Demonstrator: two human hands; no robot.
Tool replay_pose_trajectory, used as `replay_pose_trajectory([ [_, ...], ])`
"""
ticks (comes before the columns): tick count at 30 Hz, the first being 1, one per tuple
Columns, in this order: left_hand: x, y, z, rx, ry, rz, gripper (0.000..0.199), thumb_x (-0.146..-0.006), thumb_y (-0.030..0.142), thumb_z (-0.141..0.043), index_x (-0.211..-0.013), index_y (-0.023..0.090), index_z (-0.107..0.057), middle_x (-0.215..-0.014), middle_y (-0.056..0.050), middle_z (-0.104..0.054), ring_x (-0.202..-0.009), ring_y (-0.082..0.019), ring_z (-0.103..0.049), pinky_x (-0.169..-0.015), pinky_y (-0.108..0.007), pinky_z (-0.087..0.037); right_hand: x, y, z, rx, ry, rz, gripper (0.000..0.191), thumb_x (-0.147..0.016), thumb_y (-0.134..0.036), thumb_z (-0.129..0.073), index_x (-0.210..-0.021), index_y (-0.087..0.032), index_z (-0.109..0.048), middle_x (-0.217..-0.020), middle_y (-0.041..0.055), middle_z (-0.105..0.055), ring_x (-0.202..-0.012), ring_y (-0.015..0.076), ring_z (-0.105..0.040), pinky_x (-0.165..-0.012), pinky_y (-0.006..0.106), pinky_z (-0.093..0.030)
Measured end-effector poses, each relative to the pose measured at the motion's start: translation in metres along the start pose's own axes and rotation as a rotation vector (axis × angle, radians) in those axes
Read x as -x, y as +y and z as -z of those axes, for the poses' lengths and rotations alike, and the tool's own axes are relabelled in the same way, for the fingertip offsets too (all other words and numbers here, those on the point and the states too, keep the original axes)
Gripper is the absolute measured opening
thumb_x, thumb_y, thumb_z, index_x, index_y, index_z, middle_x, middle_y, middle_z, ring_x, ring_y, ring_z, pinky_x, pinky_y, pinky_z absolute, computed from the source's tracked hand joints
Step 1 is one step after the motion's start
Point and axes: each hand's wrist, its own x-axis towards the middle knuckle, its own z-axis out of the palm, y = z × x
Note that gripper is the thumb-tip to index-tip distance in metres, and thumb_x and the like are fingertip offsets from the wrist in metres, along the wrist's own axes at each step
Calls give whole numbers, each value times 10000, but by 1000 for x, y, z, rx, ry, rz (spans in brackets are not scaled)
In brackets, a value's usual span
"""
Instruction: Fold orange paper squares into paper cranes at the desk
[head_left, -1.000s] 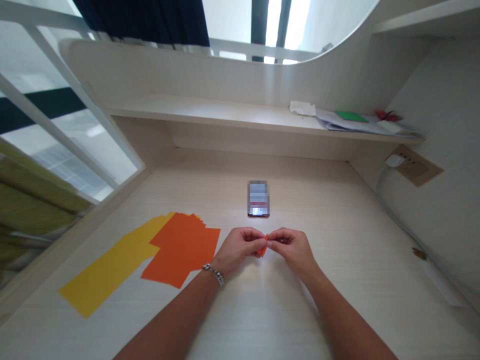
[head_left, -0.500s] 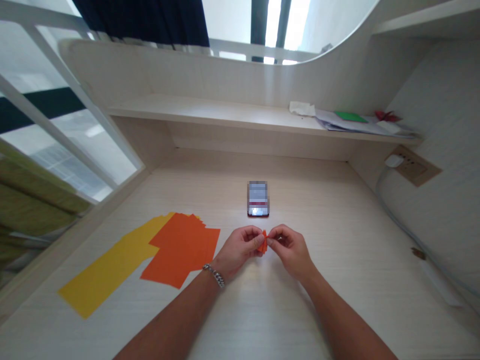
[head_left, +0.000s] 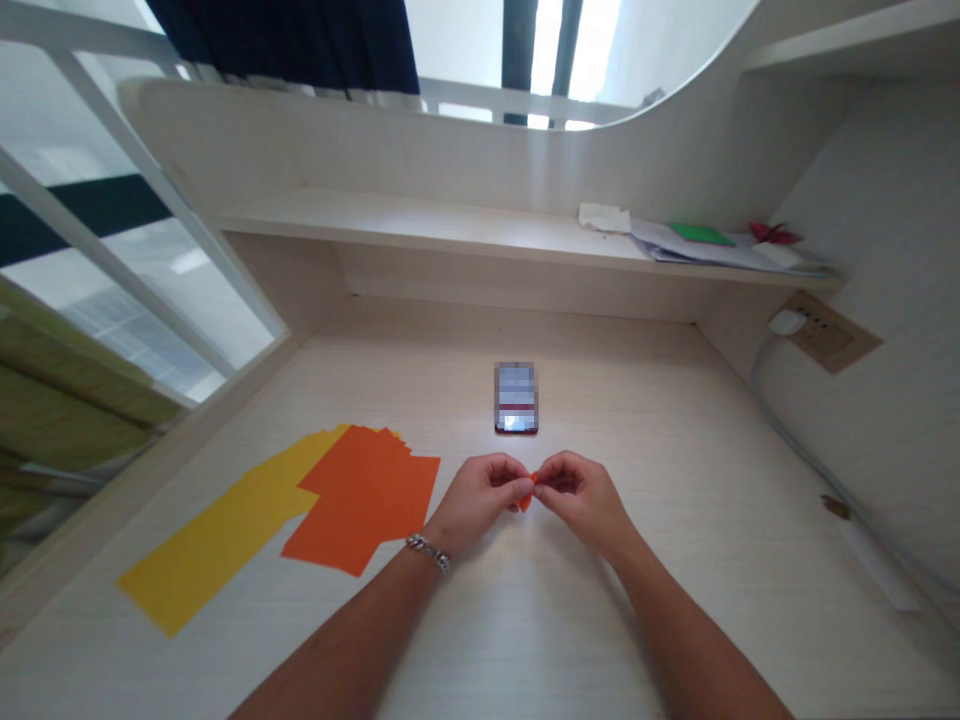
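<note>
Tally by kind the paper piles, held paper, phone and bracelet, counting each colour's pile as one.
Orange paper pile: 1
Yellow paper pile: 1
Held orange paper piece: 1
Phone: 1
Bracelet: 1
Total: 5
Overlapping sheets can't be counted singly.

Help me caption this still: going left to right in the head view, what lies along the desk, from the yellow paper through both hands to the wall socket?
Yellow paper → orange sheets → left hand → small orange piece → right hand → wall socket.
</note>
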Motion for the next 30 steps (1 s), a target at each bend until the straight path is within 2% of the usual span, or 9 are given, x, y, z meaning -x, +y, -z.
replay_pose_trajectory([
  [5, 0, -1, 1, -55, 2, -6, 130, -738, 255, -656, -742, 127, -639, -641, -19, -620, -572, -115, -539, -576, -243, -436, 1, -3, 1, 71, -9, 45, 51, -720, -201, -664, -763, -175, -660, -735, 37, -692, -655, 168, -646, -634, 279, -530],
  [12, -1, 1, 0, 91, 3, -11, 204, -734, 318, -678, -763, 124, -623, -641, -22, -631, -581, -115, -555, -580, -240, -437, 3, -5, 0, 26, 44, 96, 57, -753, -216, -645, -782, -179, -677, -749, 42, -693, -680, 176, -656, -642, 282, -535],
  [19, -1, 4, -3, 103, 39, -41, 199, -744, 310, -675, -774, 125, -609, -634, -25, -634, -574, -114, -556, -576, -240, -438, 5, -12, 1, 254, 86, 277, 90, -773, -188, -602, -828, -207, -670, -772, 38, -672, -701, 172, -622, -675, 295, -507],
  [30, 0, 4, -6, 120, 110, -77, 195, -750, 302, -677, -783, 115, -632, -661, -43, -657, -597, -130, -586, -587, -254, -454, 5, -15, 2, 357, 79, 376, 136, -842, -200, -532, -841, -227, -666, -795, 44, -667, -737, 180, -613, -701, 302, -491],
])
